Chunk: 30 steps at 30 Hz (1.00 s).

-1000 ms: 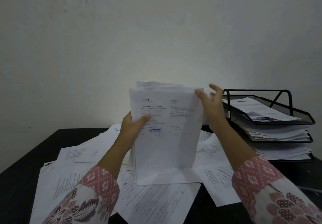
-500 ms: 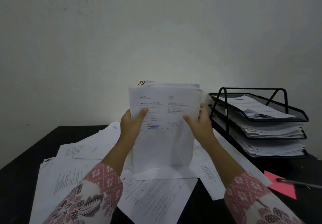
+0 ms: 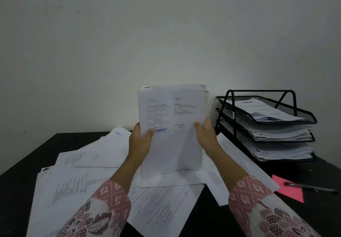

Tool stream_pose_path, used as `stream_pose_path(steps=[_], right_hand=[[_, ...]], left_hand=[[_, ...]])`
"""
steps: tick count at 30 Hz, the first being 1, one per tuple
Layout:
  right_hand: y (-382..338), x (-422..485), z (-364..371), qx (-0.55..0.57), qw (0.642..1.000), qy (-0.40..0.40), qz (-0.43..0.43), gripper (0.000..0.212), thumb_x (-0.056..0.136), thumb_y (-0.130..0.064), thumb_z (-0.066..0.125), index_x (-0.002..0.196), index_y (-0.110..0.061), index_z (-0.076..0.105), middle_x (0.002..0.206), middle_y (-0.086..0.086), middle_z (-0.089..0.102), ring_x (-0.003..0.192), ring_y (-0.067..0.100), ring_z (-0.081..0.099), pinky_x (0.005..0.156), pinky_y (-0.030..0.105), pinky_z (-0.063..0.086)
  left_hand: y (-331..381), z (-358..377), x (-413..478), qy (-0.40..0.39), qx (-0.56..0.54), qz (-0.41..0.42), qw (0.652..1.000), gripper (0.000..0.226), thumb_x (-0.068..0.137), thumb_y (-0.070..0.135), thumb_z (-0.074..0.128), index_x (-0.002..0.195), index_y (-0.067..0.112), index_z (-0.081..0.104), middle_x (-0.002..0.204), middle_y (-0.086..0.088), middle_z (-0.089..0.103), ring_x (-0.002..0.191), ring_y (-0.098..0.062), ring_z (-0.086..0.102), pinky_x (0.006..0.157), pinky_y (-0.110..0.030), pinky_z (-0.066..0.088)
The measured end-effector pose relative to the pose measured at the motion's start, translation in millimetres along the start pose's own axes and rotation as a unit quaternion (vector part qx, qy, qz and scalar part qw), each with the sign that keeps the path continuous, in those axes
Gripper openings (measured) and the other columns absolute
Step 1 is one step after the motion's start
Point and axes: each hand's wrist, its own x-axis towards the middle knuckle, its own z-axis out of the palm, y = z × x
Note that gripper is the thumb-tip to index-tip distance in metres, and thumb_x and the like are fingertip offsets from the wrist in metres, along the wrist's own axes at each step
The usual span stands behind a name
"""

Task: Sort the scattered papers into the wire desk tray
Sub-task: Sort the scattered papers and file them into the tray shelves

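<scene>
Standing upright at the centre of the frame, a thick stack of white printed sheets [image 3: 172,126] rests its lower edge on the loose white papers [image 3: 77,177] spread over the black desk [image 3: 27,159]. The left hand [image 3: 141,142] grips the stack's left edge, thumb curled across the front page near a blue stamp. The right hand [image 3: 205,135] clasps the right edge, fingers curled onto the front.

Compared with half a second ago, both hands sit lower on the stack, and its top edges look more even. A second ago the right hand was up at the top right corner.

At the right of the frame, just beside the stack but apart from it, stands the black three-tier wire desk tray [image 3: 302,115], every tier holding paper. Lower right, a pink note [image 3: 289,190] lies under a dark pen [image 3: 311,187]. Bare desk shows at the far left and between pen and tray.
</scene>
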Motion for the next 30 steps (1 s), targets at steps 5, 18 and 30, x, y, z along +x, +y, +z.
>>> stream_pose_path(steps=[5,18,30], right_hand=[[-2,-3,-15,-0.007,0.999,0.003,-0.042,0.017,0.098,-0.019,0.045,0.109,-0.005,0.043,0.093,-0.002,0.056,0.08,0.011,0.055,0.064,0.021,0.046],[0,7,-107,0.052,0.997,0.06,0.015,0.014,0.094,-0.01,0.047,0.104,-0.012,0.057,0.094,0.003,0.061,0.084,0.018,0.057,0.071,0.029,0.046],[71,-20,-183,0.023,0.966,0.087,0.241,0.027,0.092,-0.015,0.055,0.114,0.0,0.052,0.109,0.015,0.06,0.093,0.029,0.058,0.081,0.036,0.048]], left_hand=[[3,6,-6,0.022,-0.036,0.005,0.999,0.03,0.095,0.025,0.053,0.124,0.017,0.051,0.115,-0.001,0.06,0.101,-0.019,0.059,0.078,-0.026,0.051],[36,65,2,-0.137,0.001,-0.067,0.988,0.023,0.093,0.018,0.056,0.115,0.015,0.052,0.112,-0.004,0.061,0.086,-0.011,0.06,0.068,-0.024,0.048],[1,122,-48,-0.334,0.177,-0.12,0.918,0.048,0.095,0.016,0.053,0.138,0.016,0.034,0.136,-0.003,0.048,0.117,-0.02,0.05,0.098,-0.034,0.043]])
